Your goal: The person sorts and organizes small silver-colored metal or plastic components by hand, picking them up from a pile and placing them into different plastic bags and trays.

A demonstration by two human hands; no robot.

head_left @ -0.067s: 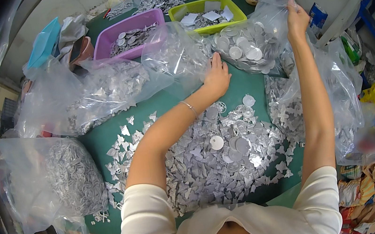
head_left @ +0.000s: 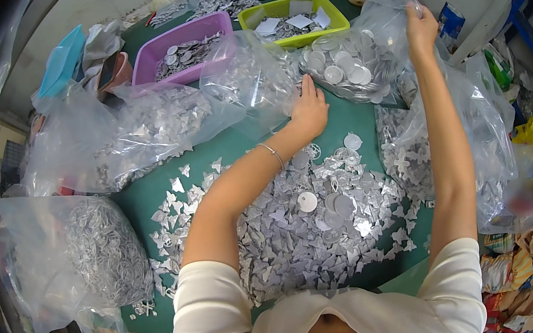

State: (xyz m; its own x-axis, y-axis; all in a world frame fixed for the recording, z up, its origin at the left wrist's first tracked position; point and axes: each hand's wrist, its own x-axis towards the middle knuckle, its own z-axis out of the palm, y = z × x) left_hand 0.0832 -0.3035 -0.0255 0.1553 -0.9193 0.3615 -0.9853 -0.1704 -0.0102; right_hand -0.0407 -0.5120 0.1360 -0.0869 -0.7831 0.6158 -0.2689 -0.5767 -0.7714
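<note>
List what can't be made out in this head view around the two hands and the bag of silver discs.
- Left hand fingertips: hidden under the crumpled plastic of a clear bag.
- Right hand: its grip on the disc bag rim is unclear; the fingers face away.
- Disc bag's lower contents: covered by upper discs and glare.
- Purple basket contents: too small.

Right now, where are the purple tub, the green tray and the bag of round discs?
purple tub (head_left: 220, 21): head view, front rim.
green tray (head_left: 336, 22): head view, right rim.
bag of round discs (head_left: 345, 72): head view, its middle.
</note>
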